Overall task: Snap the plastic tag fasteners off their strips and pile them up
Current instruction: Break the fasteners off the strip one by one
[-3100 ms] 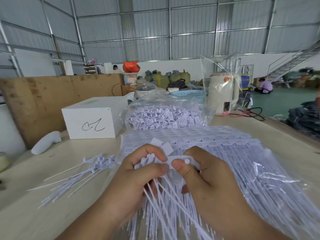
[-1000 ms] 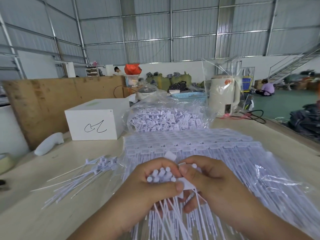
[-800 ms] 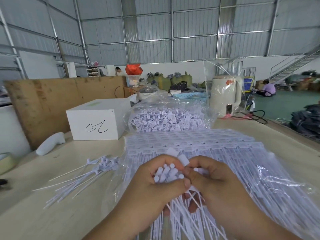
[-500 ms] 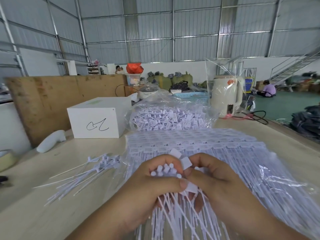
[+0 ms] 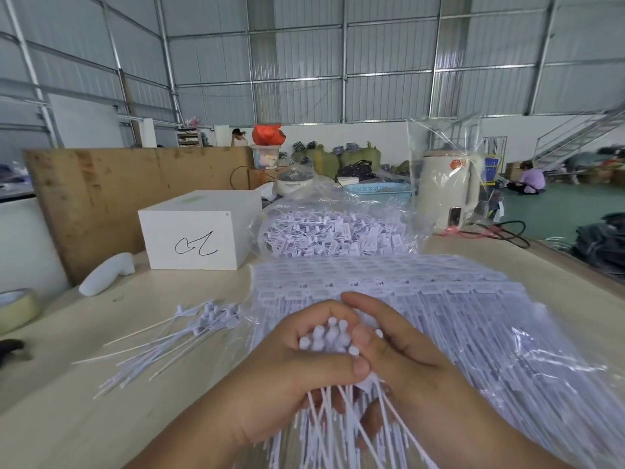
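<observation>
White plastic tag fasteners, thin-tailed with rounded heads, stand bunched in your left hand, near centre of the pale wooden surface, their tails fanning down toward you. Your left hand's fingers are curled round the bunch, thumb pressed across it. Your right hand lies against the same bunch from the right, its fingers bent in around the heads; whether it is pinching a single fastener cannot be told.

Judged from the spread, you are early in the job. A small loose pile of separated white fasteners lies to the left of your hands, tags far, tails near. Under and beyond your hands, a broad stack of white fastener strips in clear plastic wrap covers the right half of the surface, still joined. A clear plastic bag of white tags sits further back, its contents loose or not, hard to say.

Also on the surface: a white cardboard box with a black scribble at far left, a white handheld device beside it, a roll of tape at the left edge, a cream electric kettle under clear film far right. A plywood board leans behind the box. The room is a corrugated-metal warehouse with green sacks, a metal staircase, and a person seated on the green floor.
</observation>
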`<state>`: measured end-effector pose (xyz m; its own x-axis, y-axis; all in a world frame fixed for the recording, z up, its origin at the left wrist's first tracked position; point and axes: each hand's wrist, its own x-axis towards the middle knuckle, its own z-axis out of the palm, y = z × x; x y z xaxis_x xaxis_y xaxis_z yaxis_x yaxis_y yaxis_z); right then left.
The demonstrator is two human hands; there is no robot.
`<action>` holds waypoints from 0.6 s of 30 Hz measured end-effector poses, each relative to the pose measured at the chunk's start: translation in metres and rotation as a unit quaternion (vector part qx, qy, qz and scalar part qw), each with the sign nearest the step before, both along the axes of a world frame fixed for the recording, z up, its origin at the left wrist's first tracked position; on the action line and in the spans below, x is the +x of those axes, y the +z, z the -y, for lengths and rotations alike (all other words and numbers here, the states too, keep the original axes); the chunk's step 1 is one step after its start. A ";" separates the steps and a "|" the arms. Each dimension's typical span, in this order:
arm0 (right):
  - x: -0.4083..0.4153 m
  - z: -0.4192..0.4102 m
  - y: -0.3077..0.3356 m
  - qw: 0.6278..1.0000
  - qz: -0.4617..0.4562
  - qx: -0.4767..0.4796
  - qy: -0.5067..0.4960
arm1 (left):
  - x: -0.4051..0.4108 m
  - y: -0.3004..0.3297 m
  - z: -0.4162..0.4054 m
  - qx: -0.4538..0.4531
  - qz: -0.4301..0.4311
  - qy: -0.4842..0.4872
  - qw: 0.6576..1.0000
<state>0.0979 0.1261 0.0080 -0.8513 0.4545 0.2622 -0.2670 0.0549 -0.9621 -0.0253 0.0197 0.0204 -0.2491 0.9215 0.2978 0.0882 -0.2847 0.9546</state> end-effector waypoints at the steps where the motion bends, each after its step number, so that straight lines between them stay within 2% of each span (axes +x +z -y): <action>1: -0.001 0.001 0.001 0.999 -0.012 -0.030 0.005 | 0.000 0.000 0.000 0.005 -0.038 0.009 0.999; 5: -0.002 0.000 0.001 0.996 -0.013 -0.083 0.022 | 0.007 -0.002 0.001 0.023 -0.223 0.034 0.974; 8: -0.002 0.003 -0.002 0.998 -0.018 -0.061 0.023 | 0.020 -0.007 -0.003 0.059 -0.310 0.162 0.935; 12: -0.006 0.011 -0.006 0.982 -0.048 -0.184 0.015 | 0.028 -0.013 -0.012 0.049 -0.366 0.307 0.877; 16: -0.009 0.015 0.000 0.973 -0.068 -0.222 0.009 | 0.030 -0.015 -0.015 0.009 -0.415 0.369 0.832; 18: -0.007 0.018 0.007 0.969 -0.071 -0.236 0.031 | 0.030 -0.012 -0.015 0.023 -0.436 0.389 0.811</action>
